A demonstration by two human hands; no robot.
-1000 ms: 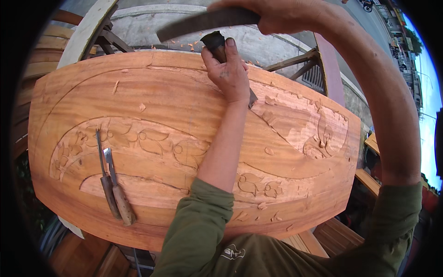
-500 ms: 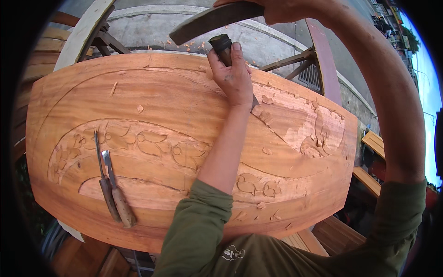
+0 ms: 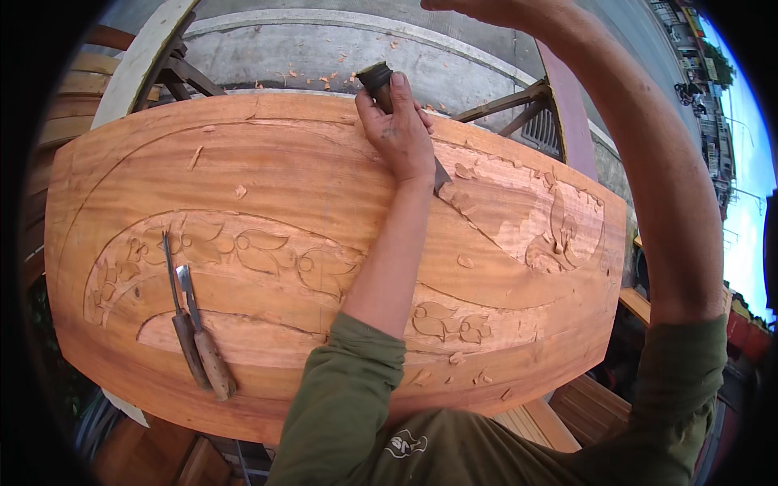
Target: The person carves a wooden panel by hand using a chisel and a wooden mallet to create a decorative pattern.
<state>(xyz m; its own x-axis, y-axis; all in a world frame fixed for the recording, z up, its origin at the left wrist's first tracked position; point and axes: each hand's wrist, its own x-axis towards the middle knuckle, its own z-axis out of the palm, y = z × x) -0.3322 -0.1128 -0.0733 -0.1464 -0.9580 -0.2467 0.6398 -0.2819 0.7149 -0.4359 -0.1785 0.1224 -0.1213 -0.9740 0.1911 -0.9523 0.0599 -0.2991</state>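
My left hand [image 3: 399, 134] is wrapped round the handle of a carving chisel [image 3: 440, 172], the thumb lying along its dark, frayed top. The chisel slants down to the right, its blade meeting the wood at a carved outline, beside a curled chip. Under it lies a large wooden panel [image 3: 267, 174] with leaf and scroll carving. My right hand [image 3: 486, 10] is raised at the upper edge and mostly cut off; its grip and anything in it are out of view. Two more chisels, a narrow one [image 3: 185, 324] and a wider one [image 3: 203, 336], lie side by side on the panel's left.
Loose wood chips [image 3: 460, 359] are scattered over the panel and on the pavement [image 3: 267, 49] beyond. Trestle supports [image 3: 536, 105] show past the far edge. Stacked boards [image 3: 77, 105] stand at the left, and more wooden pieces [image 3: 590, 409] lie below at the lower right.
My right hand has risen, carrying the dark curved wooden mallet out of view past the upper edge. My left hand and its chisel have shifted slightly left in the picture.
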